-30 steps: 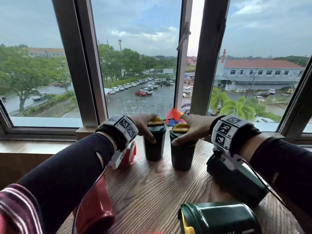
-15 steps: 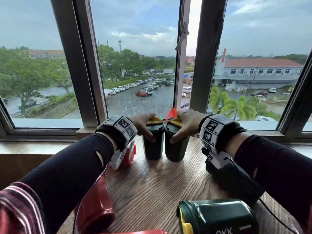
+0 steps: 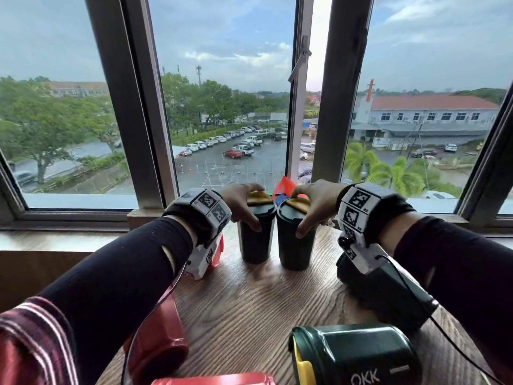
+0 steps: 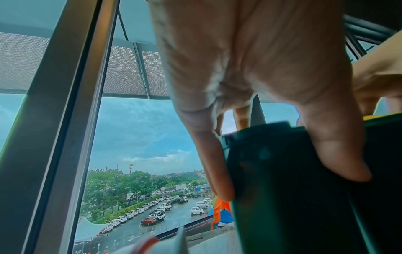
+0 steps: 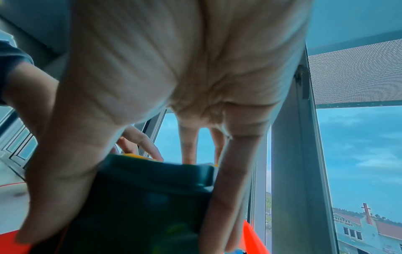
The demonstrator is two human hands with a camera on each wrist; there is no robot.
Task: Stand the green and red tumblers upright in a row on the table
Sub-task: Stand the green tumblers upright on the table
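Two dark green tumblers with yellow lid flaps stand upright side by side at the back of the wooden table (image 3: 249, 307). My left hand (image 3: 251, 208) grips the left tumbler (image 3: 255, 243) from above, thumb down its near side. My right hand (image 3: 302, 212) grips the right tumbler (image 3: 295, 251) the same way. The left wrist view shows my left hand (image 4: 280, 165) curled over the lid of its tumbler (image 4: 293, 214). In the right wrist view my right hand (image 5: 139, 180) clasps its tumbler (image 5: 135, 223). The two lids almost touch.
More tumblers lie on their sides: a green one (image 3: 355, 354) at the front right, another green one (image 3: 388, 298) under my right wrist, a red one (image 3: 158, 337) at the front left and a red one (image 3: 218, 250) under my left wrist. The window sill (image 3: 69, 234) runs behind the table.
My right hand slid its green tumbler left and back until it stood beside the left one. The left hand and its tumbler stayed put.
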